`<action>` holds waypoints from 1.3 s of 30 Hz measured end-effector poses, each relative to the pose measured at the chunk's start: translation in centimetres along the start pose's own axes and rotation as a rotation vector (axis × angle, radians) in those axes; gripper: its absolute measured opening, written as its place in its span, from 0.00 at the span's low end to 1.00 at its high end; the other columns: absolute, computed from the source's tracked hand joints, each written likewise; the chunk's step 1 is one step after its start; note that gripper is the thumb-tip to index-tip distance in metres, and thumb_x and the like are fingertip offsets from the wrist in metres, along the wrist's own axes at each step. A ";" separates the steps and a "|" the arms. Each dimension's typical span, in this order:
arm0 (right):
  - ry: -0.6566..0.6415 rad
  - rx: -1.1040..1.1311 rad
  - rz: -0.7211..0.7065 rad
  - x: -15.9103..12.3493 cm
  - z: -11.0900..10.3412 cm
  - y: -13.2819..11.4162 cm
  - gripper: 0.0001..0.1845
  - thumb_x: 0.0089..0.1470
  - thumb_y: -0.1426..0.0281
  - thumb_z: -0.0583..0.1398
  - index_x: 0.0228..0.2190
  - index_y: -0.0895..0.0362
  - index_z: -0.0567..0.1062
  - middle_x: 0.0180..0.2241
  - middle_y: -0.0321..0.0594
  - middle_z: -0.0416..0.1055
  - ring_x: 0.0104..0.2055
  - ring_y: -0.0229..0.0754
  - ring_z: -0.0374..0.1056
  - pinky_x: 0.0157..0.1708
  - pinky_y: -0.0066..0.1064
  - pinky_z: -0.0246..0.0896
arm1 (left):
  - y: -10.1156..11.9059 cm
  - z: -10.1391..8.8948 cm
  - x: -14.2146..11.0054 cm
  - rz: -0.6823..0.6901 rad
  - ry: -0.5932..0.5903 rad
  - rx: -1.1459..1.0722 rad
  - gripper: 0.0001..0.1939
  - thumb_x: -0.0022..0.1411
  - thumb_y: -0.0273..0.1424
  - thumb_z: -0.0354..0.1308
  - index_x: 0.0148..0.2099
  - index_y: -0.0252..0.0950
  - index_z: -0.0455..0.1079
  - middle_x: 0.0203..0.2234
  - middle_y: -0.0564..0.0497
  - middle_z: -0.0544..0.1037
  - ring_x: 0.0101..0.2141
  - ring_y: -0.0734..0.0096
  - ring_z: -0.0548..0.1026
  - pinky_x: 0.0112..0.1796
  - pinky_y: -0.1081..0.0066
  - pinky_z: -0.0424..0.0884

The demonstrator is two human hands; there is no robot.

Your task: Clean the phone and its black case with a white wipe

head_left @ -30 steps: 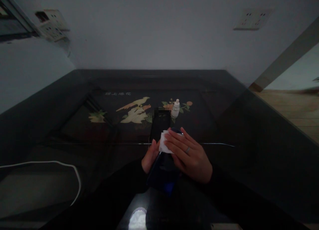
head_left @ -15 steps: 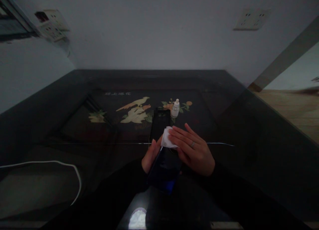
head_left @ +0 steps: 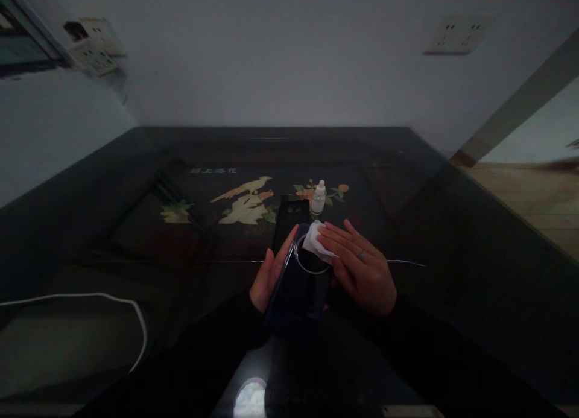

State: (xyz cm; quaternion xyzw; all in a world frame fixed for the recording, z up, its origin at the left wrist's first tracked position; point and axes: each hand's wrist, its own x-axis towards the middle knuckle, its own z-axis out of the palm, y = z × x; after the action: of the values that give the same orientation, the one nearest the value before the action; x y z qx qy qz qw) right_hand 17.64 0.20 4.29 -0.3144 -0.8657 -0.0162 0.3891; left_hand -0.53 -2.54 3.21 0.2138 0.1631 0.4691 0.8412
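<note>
My left hand [head_left: 266, 277] grips the left edge of a dark blue phone [head_left: 296, 291], held tilted over the dark table [head_left: 136, 237]. A round silver camera ring shows near the phone's top. My right hand [head_left: 362, 267] lies with fingers stretched together, pressing a small white wipe [head_left: 316, 242] onto the phone's upper right corner. A second black phone [head_left: 292, 222] lies flat on the table just beyond. A small white dropper bottle [head_left: 319, 198] stands upright behind it.
The table top carries an inlaid bird and flower picture [head_left: 246, 204]. A white cable [head_left: 90, 303] curves along the near left. Wall sockets [head_left: 456, 35] sit on the back wall. A wooden floor [head_left: 538, 201] shows at the right.
My right hand slid the wipe up and to the right along the phone, uncovering the camera ring. My left hand shifted slightly up the phone's edge.
</note>
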 end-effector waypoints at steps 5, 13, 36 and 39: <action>0.001 -0.002 0.004 -0.1 0.1 0.3 0.21 0.54 0.80 0.52 0.50 0.61 0.66 0.50 0.48 0.67 0.56 0.45 0.59 0.56 0.48 0.54 | 0.6 -0.1 -0.1 -0.001 0.016 0.006 0.30 0.61 0.49 0.37 0.64 0.51 0.41 0.63 0.47 0.49 0.55 0.48 0.60 0.50 0.44 0.57; 0.029 -0.002 -0.069 0.0 0.2 -0.4 0.21 0.53 0.79 0.52 0.49 0.61 0.67 0.48 0.48 0.69 0.54 0.46 0.61 0.53 0.48 0.58 | 1.3 0.3 0.5 0.090 0.135 -0.098 0.29 0.63 0.48 0.30 0.65 0.51 0.36 0.61 0.49 0.54 0.56 0.56 0.60 0.54 0.52 0.53; -0.152 -0.038 -0.141 0.1 1.4 -1.5 0.17 0.57 0.76 0.51 0.48 0.66 0.67 0.53 0.50 0.64 0.59 0.45 0.53 0.58 0.44 0.50 | -0.6 -0.9 1.1 -0.115 0.089 -0.230 0.37 0.58 0.55 0.35 0.65 0.43 0.42 0.57 0.47 0.62 0.53 0.58 0.64 0.53 0.62 0.57; -0.218 -0.027 -0.207 0.0 1.6 -2.4 0.17 0.58 0.73 0.51 0.49 0.66 0.67 0.54 0.49 0.62 0.60 0.45 0.51 0.59 0.44 0.49 | -0.3 -1.0 1.3 -0.100 0.100 -0.236 0.35 0.59 0.54 0.33 0.65 0.45 0.40 0.55 0.47 0.64 0.49 0.64 0.69 0.52 0.65 0.57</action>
State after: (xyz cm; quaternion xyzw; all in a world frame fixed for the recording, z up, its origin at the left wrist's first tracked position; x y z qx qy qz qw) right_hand 15.28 -1.25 3.71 -0.2283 -0.9304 -0.0336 0.2850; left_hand -0.11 -1.36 2.07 0.0815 0.1591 0.4526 0.8736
